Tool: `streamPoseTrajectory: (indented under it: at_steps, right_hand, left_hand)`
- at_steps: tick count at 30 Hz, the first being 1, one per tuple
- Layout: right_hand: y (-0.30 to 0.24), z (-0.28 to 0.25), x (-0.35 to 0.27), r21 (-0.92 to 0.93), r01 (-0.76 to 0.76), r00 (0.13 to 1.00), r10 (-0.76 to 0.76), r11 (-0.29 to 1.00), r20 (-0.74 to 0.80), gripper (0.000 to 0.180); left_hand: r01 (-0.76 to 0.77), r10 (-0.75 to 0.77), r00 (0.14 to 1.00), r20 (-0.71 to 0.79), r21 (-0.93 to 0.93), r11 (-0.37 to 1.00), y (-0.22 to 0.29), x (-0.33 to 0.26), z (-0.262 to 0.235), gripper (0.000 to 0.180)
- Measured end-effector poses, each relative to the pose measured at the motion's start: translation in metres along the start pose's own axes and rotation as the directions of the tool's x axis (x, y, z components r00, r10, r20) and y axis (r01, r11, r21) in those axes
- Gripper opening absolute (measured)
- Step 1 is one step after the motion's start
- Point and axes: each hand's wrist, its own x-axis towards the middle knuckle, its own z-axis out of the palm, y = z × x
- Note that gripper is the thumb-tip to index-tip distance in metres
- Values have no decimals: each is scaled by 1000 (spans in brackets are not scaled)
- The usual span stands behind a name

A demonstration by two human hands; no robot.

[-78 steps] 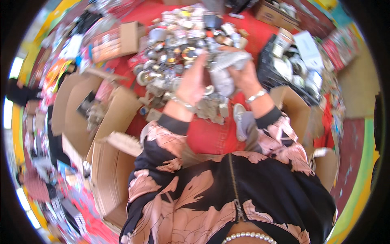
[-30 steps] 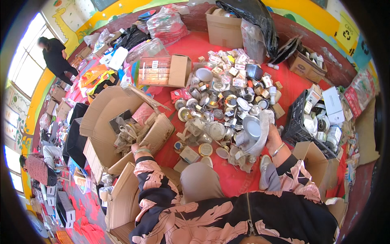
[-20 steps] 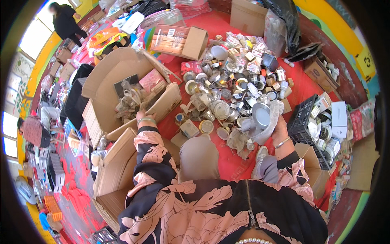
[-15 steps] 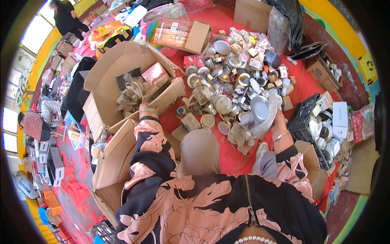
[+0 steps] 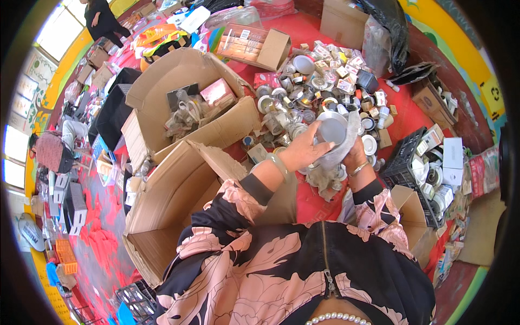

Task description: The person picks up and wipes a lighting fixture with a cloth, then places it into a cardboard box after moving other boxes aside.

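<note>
Both my hands are on a round, silver-grey light fitting (image 5: 331, 131), partly wrapped in whitish foam sheet (image 5: 352, 128). My left hand (image 5: 304, 149) grips its left rim, thumb across the near edge and fingers closed. From the right, my right hand (image 5: 355, 155) holds the fitting through the wrap, its fingers partly hidden. Crumpled wrapping (image 5: 325, 181) hangs beneath. Just beyond lies a large pile of round light fittings and small boxes (image 5: 319, 81) on red sheeting. To the left stands an open cardboard box (image 5: 157, 65) with crumpled plastic and a pink box (image 5: 218, 92) inside.
Another open cardboard box (image 5: 179, 203) stands at my left, its flaps raised. A black crate (image 5: 403, 157) of fittings and boxes is on the right. Black plastic bags (image 5: 392, 38) lie at the back. A person in dark clothes (image 5: 100, 21) stands far left.
My left hand has moved right from the cardboard box and taken hold of the fitting's left rim. My right hand has brought the fitting slightly left. The view has shifted a little.
</note>
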Motion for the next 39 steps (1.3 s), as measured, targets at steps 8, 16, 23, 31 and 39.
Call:
streamPoseTrajectory:
  at_steps: [8, 16, 23, 31, 39]
  right_hand:
    - [-24, -20, -12, 135, 48, 997, -56, 990, 58, 36]
    - [-50, -20, -41, 128, 7, 981, 18, 992, -192, 32]
    - [-75, -10, -91, 113, 123, 976, -99, 986, -191, 32]
    - [-92, -23, -79, -20, 46, 906, -50, 999, -421, 41]
    - [-91, -80, -34, 23, 77, 803, -48, 997, -594, 33]
  left_hand:
    - [95, -106, 990, -89, -120, 988, -8, -7, 12, 32]
    - [300, -300, 950, -90, -12, 954, -11, 32, -28, 24]
    - [301, -76, 922, -380, 581, 756, -109, 177, -85, 32]
    - [807, -290, 585, -757, 507, 304, -253, 318, -135, 67]
    - [868, -199, 475, -857, 420, 266, -315, 407, -135, 93]
